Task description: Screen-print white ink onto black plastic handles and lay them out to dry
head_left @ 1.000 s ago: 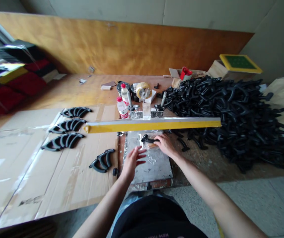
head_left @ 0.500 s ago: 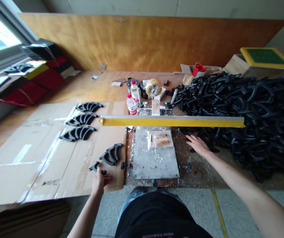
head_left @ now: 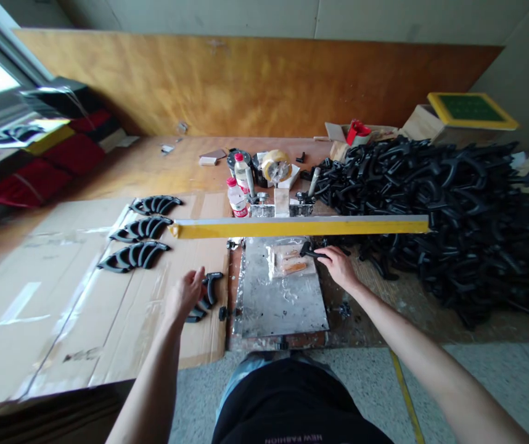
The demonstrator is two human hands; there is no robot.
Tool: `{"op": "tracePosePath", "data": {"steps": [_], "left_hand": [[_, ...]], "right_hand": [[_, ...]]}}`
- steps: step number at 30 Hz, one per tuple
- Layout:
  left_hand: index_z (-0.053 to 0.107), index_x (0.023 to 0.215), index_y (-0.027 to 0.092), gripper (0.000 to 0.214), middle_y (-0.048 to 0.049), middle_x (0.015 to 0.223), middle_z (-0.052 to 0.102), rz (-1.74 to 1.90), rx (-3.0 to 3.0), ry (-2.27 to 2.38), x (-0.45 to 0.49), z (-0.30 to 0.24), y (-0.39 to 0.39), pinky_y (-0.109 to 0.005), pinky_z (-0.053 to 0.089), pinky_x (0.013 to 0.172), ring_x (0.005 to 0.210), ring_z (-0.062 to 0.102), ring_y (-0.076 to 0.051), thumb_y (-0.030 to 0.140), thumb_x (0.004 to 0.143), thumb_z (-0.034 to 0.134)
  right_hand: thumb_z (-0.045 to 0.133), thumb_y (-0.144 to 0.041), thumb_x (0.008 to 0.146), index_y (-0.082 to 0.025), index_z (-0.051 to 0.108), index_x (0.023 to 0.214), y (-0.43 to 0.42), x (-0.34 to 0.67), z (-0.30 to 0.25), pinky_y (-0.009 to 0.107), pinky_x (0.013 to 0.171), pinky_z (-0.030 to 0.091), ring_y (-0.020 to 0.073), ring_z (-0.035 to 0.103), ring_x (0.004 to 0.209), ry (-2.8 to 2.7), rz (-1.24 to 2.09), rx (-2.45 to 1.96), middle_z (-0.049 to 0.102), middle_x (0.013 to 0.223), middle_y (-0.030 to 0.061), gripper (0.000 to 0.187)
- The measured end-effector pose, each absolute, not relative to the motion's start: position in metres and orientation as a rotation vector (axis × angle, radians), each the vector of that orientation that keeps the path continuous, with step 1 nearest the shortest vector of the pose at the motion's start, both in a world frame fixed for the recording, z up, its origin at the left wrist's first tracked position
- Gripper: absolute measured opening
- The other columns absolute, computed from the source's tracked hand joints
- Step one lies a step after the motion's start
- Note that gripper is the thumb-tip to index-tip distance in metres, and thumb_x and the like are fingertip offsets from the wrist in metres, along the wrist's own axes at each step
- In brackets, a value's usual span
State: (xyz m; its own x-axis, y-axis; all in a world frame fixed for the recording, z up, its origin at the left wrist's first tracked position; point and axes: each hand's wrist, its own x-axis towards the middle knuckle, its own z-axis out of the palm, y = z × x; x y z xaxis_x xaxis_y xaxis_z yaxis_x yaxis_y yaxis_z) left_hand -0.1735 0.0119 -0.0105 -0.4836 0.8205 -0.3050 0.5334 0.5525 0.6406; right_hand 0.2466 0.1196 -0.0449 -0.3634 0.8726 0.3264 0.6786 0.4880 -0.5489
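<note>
My left hand (head_left: 185, 295) hovers over a small row of curved black plastic parts (head_left: 206, 291) on the cardboard sheet (head_left: 84, 320), fingers loosely spread, nothing in it. My right hand (head_left: 338, 265) grips a curved black part (head_left: 311, 251) at the right edge of the metal plate (head_left: 283, 302). A small orange-brown fixture under clear tape (head_left: 287, 262) sits on the plate's far half, just left of that part. A raised yellow-edged screen frame (head_left: 299, 226) spans above the plate.
A big heap of black curved parts (head_left: 440, 209) fills the table's right side. Three neat rows of parts (head_left: 139, 229) lie on the cardboard's far part. Bottles (head_left: 237, 197), a tape roll (head_left: 276, 163) and a yellow-framed screen (head_left: 470, 110) stand further back.
My left hand let go of a part at the cardboard's near edge and rose over the row. My right hand took a part from the heap side and brought it left to the plate.
</note>
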Motion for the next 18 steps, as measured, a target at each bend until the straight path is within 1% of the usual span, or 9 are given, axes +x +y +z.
{"op": "tracePosePath", "data": {"steps": [2, 4, 6, 8, 11, 14, 16, 17, 18], "left_hand": [[0.061, 0.089, 0.019, 0.046, 0.001, 0.055, 0.061, 1.091, 1.063, 1.976, -0.142, 0.027, 0.041, -0.023, 0.043, 0.046, 0.046, 0.055, -0.014, 0.06, 0.086, 0.042], [0.06, 0.084, 0.018, 0.041, 0.001, 0.057, 0.06, 1.45, 1.042, 1.762, -0.112, 0.063, 0.063, -0.022, 0.045, 0.048, 0.046, 0.054, -0.011, 0.056, 0.086, 0.045], [0.06, 0.081, 0.017, 0.041, 0.0013, 0.055, 0.058, 1.654, 1.04, 1.613, -0.087, 0.091, 0.076, -0.021, 0.044, 0.047, 0.045, 0.052, -0.011, 0.054, 0.088, 0.045], [0.061, 0.081, 0.016, 0.044, 0.0023, 0.052, 0.055, 1.753, 1.06, 1.564, -0.071, 0.108, 0.081, -0.021, 0.042, 0.044, 0.043, 0.05, -0.01, 0.054, 0.089, 0.041], [0.062, 0.082, 0.016, 0.046, 0.0029, 0.051, 0.053, 1.796, 1.088, 1.623, -0.061, 0.111, 0.082, -0.02, 0.039, 0.043, 0.043, 0.049, -0.01, 0.056, 0.091, 0.04], [0.062, 0.084, 0.016, 0.046, 0.0019, 0.055, 0.055, 1.805, 1.081, 1.633, -0.06, 0.104, 0.081, -0.021, 0.041, 0.045, 0.047, 0.052, -0.011, 0.055, 0.091, 0.04], [0.063, 0.085, 0.016, 0.046, 0.0009, 0.058, 0.057, 1.784, 1.09, 1.633, -0.062, 0.1, 0.08, -0.022, 0.043, 0.046, 0.049, 0.053, -0.011, 0.055, 0.091, 0.04], [0.063, 0.086, 0.016, 0.046, 0.0001, 0.061, 0.059, 1.762, 1.104, 1.644, -0.062, 0.099, 0.078, -0.022, 0.044, 0.048, 0.051, 0.054, -0.011, 0.056, 0.09, 0.04], [0.064, 0.086, 0.016, 0.046, -0.001, 0.065, 0.061, 1.734, 1.127, 1.66, -0.063, 0.098, 0.075, -0.022, 0.045, 0.051, 0.055, 0.056, -0.012, 0.056, 0.09, 0.042]], "right_hand": [[0.062, -0.017, 0.087, -0.024, 0.071, 0.103, 0.118, 0.23, -0.043, 0.038, 0.091, 0.047, 0.0222, 0.059, 0.1, -2.192, 0.495, -1.175, 0.069, 0.099, 0.0049, 0.02], [0.066, -0.013, 0.084, -0.024, 0.071, 0.102, 0.117, 0.211, -0.045, 0.039, 0.093, 0.046, 0.0217, 0.058, 0.101, -2.248, 0.524, -1.084, 0.069, 0.099, 0.0046, 0.021], [0.066, -0.01, 0.083, -0.023, 0.07, 0.103, 0.117, 0.194, -0.051, 0.039, 0.092, 0.046, 0.0211, 0.058, 0.1, -2.305, 0.51, -1.038, 0.069, 0.101, 0.0046, 0.024], [0.065, -0.01, 0.085, -0.023, 0.07, 0.107, 0.115, 0.183, -0.055, 0.038, 0.092, 0.046, 0.021, 0.057, 0.101, -2.34, 0.448, -1.063, 0.068, 0.104, 0.0051, 0.026], [0.066, -0.02, 0.087, -0.024, 0.07, 0.11, 0.111, 0.175, -0.057, 0.041, 0.095, 0.043, 0.024, 0.054, 0.108, -2.352, 0.295, -1.172, 0.066, 0.108, 0.0069, 0.024], [0.067, -0.031, 0.087, -0.025, 0.065, 0.122, 0.106, 0.163, -0.054, 0.046, 0.103, 0.038, 0.0278, 0.048, 0.122, -2.432, 0.201, -1.138, 0.064, 0.123, 0.0093, 0.035], [0.065, -0.036, 0.088, -0.026, 0.059, 0.13, 0.108, 0.152, -0.053, 0.048, 0.11, 0.033, 0.0283, 0.043, 0.132, -2.538, 0.222, -1.047, 0.058, 0.136, 0.0083, 0.043], [0.064, -0.037, 0.089, -0.026, 0.059, 0.131, 0.111, 0.149, -0.052, 0.048, 0.111, 0.032, 0.0277, 0.042, 0.134, -2.571, 0.26, -1.033, 0.057, 0.138, 0.007, 0.043], [0.063, -0.037, 0.089, -0.027, 0.06, 0.129, 0.114, 0.147, -0.052, 0.047, 0.111, 0.033, 0.0264, 0.045, 0.133, -2.553, 0.321, -1.066, 0.059, 0.136, 0.0056, 0.041]]}}
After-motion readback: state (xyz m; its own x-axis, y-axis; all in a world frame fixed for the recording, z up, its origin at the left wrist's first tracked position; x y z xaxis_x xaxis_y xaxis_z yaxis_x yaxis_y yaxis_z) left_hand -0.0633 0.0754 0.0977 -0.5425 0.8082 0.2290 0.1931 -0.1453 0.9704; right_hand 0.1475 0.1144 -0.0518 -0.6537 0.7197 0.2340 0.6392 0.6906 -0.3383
